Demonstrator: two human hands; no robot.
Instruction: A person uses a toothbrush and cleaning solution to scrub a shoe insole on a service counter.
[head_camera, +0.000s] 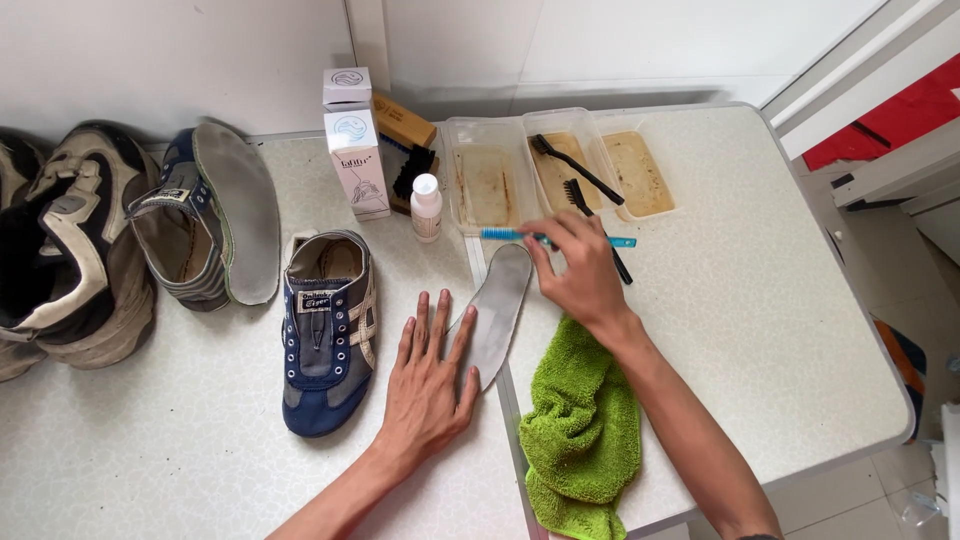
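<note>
Blue shoe (328, 335) sits just left of my left hand (428, 375), green cloth (580, 425) below my right wrist. Grey insole (497, 310) lies flat between both hands: thin, light, floppy by the look, best pinned at the heel. Left hand spread flat, fingertips pressing its edge. Right hand (580, 275) pinches the blue-handled brush (545, 238) above the insole's toe.

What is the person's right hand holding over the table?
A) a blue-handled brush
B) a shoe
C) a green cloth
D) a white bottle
A: the right hand grips the blue-handled brush just above the grey insole, while the green cloth lies untouched under the forearm and the left hand lies flat, fingers on the insole's edge.
</note>
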